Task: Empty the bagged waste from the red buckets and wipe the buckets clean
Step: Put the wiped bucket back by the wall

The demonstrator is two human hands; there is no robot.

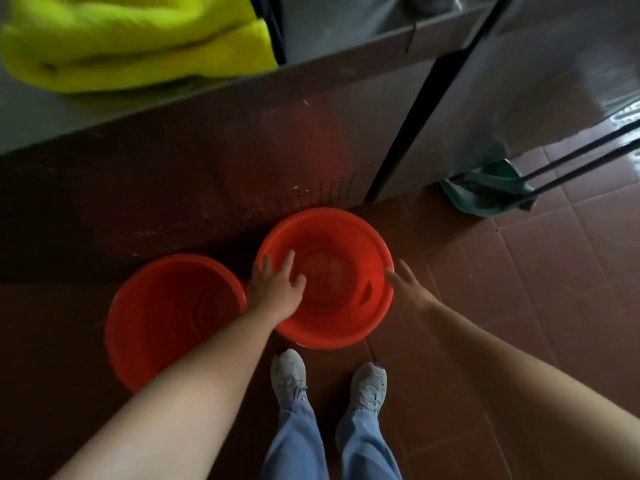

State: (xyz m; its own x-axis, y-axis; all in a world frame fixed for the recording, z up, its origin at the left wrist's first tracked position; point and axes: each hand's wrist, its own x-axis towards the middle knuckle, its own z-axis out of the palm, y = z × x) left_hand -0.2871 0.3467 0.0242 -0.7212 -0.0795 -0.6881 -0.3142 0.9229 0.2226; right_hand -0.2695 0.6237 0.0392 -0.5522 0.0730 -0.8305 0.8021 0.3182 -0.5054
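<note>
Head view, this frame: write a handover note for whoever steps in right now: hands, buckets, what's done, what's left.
Left hand: open, fingers spread over the left rim of the right bucket.
Right hand: open, fingers straight at that bucket's right rim; no grip yet.
Left bucket stands beside it on the tiled floor, by the counter.
Done: neither bucket shows a bag or waste inside.
Left: wiping, if not already done; a yellow cloth lies on the counter.
</note>
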